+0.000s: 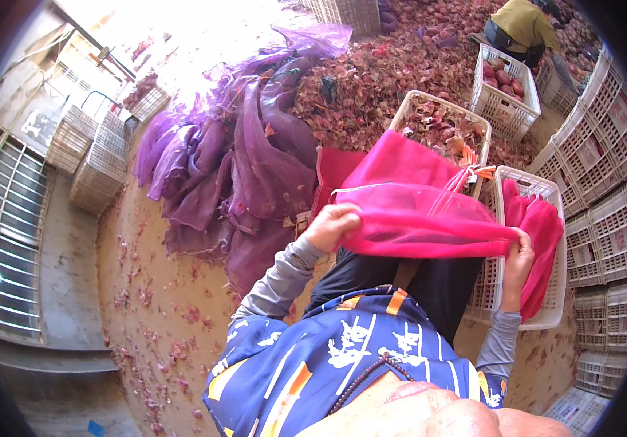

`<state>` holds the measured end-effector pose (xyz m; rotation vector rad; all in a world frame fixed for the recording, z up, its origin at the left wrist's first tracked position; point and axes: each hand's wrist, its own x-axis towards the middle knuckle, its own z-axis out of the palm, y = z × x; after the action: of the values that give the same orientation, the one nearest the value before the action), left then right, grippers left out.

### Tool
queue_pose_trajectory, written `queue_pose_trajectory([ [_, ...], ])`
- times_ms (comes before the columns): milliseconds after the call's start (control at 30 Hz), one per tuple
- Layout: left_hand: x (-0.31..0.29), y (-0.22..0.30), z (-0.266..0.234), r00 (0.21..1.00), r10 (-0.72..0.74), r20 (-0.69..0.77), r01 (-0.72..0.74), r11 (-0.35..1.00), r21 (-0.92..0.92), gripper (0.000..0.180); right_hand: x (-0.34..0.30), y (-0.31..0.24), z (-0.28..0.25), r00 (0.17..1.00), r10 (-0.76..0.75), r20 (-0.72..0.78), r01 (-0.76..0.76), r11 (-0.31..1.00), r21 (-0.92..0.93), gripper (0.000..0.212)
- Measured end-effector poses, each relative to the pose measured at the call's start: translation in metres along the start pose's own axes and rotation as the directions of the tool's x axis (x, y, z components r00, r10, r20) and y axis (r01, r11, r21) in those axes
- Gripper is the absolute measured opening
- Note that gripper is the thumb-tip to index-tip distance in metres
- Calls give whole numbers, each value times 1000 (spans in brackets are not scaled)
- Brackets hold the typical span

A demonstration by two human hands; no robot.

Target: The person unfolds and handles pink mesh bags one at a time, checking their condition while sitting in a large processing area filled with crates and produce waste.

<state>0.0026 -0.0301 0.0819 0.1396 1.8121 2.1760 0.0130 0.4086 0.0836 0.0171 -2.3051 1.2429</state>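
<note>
A bright pink mesh bag (415, 218) is stretched flat across my lap. My left hand (334, 226) is closed on its left edge, and my right hand (520, 264) pinches its right corner. A pale cord runs along the bag, and pink strings with orange ends (474, 172) lie over its far right part. Beyond the bag stands a crate (405, 105) of dry onion skins, partly hidden by it. Beside my right hand, a white crate (557, 291) holds more folded pink mesh bags (541, 244).
Purple mesh sacks (255, 160) are heaped at the left, next to a pile of onions and loose skins (350, 95). A person (523, 30) bends near a white crate of red onions (501, 80). Stacked crates (596, 197) line the right; a barred window (8, 233) is at left.
</note>
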Motion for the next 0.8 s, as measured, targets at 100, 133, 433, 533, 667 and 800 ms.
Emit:
queue_pose_trajectory([
  [100,-2,2,0,909,-170,380,85,969,231,27,-1,21,-2,855,473,212,-404,352,844,20],
  [133,0,-2,-10,879,-142,455,107,989,103,30,-2,3,-2,824,469,320,-494,315,811,21],
  [433,21,-20,-35,917,258,-304,-347,892,-288,27,-11,-67,-7,702,133,700,-452,843,293,30],
  [533,19,-24,-21,913,153,-378,-294,889,-351,23,-9,-40,1,907,95,410,-112,994,16,16],
  [667,3,0,7,992,-92,81,109,965,-237,9,0,13,0,971,202,128,-234,915,329,24],
  [800,-3,-26,-2,921,-161,356,276,913,-301,38,0,2,-7,741,449,499,-651,300,697,29],
])
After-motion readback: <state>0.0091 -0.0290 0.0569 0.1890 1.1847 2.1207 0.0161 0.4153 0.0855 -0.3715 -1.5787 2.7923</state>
